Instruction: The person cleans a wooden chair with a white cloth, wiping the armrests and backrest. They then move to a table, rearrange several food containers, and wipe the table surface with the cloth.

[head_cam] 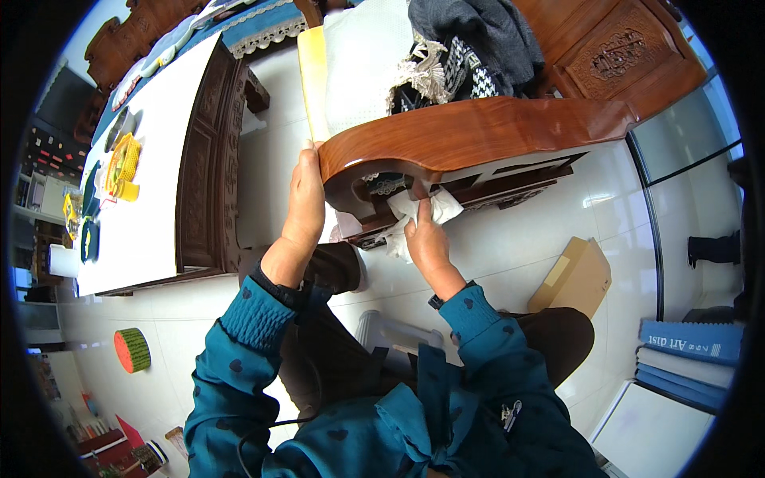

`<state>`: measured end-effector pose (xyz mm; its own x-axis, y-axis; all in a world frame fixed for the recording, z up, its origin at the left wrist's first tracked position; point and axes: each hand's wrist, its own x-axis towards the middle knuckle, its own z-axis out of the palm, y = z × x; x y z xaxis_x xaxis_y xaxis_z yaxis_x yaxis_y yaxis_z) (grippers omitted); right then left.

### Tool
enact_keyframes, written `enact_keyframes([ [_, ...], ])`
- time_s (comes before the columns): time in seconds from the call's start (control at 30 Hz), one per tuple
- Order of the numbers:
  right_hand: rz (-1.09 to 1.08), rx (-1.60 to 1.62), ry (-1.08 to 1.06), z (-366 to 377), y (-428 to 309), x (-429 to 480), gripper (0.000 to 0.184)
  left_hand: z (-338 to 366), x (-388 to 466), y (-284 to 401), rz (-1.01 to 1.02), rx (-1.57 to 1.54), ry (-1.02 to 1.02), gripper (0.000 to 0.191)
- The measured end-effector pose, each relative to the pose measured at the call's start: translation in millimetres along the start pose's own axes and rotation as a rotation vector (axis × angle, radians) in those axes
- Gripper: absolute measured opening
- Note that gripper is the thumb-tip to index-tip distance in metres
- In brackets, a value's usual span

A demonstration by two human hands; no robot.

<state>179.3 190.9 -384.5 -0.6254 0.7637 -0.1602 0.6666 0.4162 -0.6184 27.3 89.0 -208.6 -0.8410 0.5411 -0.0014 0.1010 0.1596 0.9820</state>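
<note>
My left hand [306, 200] rests palm-first against the rounded front end of a polished wooden armrest [466, 132], with its fingers stretched along it and partly hidden. A crumpled white cloth or wipe [443, 206] is in my right hand [429, 239], just under the armrest. There the cloth touches the carved side frame [412, 182] of the wooden seat, and one end of it hangs below my fingers. Above the armrest lie a pale textured seat cushion [361, 71] and a dark grey garment [478, 36] with a fringed, patterned scarf [427, 71].
To the left stands a carved low table [158, 179] bearing a yellow basket [124, 161] and a metal bowl [121, 126]. A cardboard box [571, 278] lies on the tiled floor at right. Between my knees is a grey plastic stool [382, 331]; a watermelon-patterned stool [132, 351] sits further left.
</note>
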Motion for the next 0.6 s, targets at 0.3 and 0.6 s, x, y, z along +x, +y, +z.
enact_keyframes([
  [0.3,-0.24,0.054,-0.116,2,-28,-28,0.073,0,6,-11,0.003,-0.072,-0.003,0.06],
  [0.6,-0.157,-0.082,-0.286,-14,-36,9,0.068,-2,10,-18,-0.015,-0.079,-0.015,0.064],
])
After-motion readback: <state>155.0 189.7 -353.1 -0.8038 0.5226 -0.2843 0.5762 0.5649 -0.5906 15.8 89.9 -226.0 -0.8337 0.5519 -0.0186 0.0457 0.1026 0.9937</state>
